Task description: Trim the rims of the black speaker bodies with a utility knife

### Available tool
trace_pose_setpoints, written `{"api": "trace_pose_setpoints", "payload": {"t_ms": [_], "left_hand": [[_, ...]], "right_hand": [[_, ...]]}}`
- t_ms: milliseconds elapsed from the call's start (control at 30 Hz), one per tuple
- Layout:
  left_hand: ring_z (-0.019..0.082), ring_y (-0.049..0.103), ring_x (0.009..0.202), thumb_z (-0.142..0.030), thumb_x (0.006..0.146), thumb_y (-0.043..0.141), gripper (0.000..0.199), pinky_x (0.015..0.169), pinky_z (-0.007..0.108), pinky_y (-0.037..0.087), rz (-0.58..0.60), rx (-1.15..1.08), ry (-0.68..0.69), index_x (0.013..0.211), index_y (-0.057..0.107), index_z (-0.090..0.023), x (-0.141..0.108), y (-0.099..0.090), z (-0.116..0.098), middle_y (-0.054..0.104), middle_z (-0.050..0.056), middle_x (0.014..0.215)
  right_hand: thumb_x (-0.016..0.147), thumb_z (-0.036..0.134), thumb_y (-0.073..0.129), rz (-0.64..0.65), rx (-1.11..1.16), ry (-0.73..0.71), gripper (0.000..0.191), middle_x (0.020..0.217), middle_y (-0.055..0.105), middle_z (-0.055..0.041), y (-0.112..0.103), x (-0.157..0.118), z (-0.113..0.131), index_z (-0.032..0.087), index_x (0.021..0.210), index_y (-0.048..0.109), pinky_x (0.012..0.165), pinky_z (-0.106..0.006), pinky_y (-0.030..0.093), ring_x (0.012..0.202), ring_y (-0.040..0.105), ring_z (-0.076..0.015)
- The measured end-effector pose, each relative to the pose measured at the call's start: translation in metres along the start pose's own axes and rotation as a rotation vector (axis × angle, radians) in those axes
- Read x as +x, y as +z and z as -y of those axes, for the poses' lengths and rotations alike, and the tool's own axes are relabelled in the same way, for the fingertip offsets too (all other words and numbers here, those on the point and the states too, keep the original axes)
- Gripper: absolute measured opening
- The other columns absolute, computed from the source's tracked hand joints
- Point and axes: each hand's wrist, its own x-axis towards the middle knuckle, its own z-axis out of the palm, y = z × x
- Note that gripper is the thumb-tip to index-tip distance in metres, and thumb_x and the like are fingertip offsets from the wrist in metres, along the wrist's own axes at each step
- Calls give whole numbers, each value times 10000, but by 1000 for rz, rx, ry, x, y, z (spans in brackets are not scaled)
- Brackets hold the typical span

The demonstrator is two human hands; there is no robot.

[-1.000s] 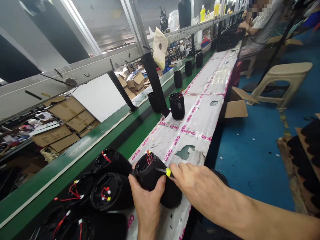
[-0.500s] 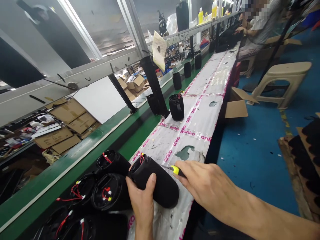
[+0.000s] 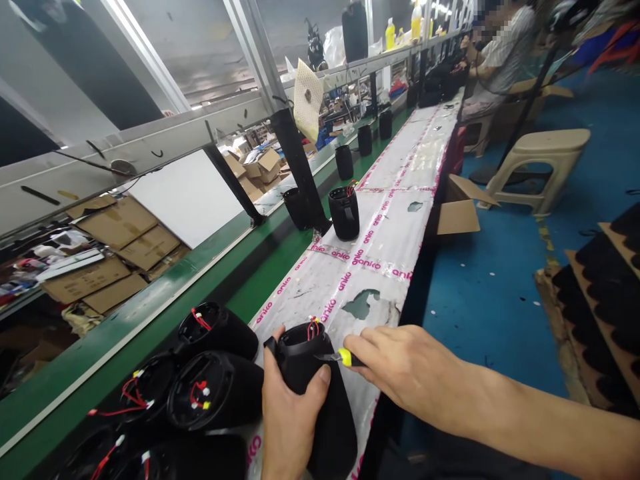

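A black cylindrical housing (image 3: 327, 413), with red wires showing at its open top, leans over the white plastic-covered bench (image 3: 320, 293). My left hand (image 3: 293, 413) is wrapped round its upper part, thumb on the near side. In my right hand (image 3: 400, 367) is a knife (image 3: 345, 357) with a yellow-and-black handle; its blade tip meets the housing's side just below the rim. Several more black housings (image 3: 220, 393) with red wires lie to the left of my left hand. One housing (image 3: 344, 217) stands upright farther up the bench.
A green conveyor (image 3: 220, 267) runs along the left, carrying more housings (image 3: 344, 162). A metal frame post (image 3: 297, 167) rises beside it. On the right are an open carton (image 3: 455, 217) and a beige stool (image 3: 545, 157). A person (image 3: 500, 57) sits at the far end.
The held housing has turned more upright, with its open end shifted right. The blade has moved to just under the rim. The camera view has shifted slightly.
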Motion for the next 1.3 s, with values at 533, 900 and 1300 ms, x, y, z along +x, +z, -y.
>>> {"api": "trace_pose_setpoints", "payload": {"t_ms": [533,900,1300], "left_hand": [[291,573,1249,-463,740,769,770,1071,419,437,75,67,53,1407,447,-254,7,-5,18,621,80,1333],[336,569,1232,-428,681,772,777,1074,497,411,29,141,11,1375,481,-232,5,0,10,630,113,1299],[290,570,1244,-506,769,739,752,1094,441,405,130,39,74,1406,442,-239,12,-7,24,618,81,1332]], "right_hand": [[848,51,560,10,-191,-89,196,774,573,-3,-5,4,-11,217,937,504,527,-345,252,646,546,-194],[676,-28,537,57,-365,-154,316,673,516,-3,-12,11,-6,214,876,501,469,-356,155,506,476,-182],[984,230,548,-48,-24,-133,54,789,609,13,-8,7,-22,202,994,503,527,-323,288,649,588,-172]]}}
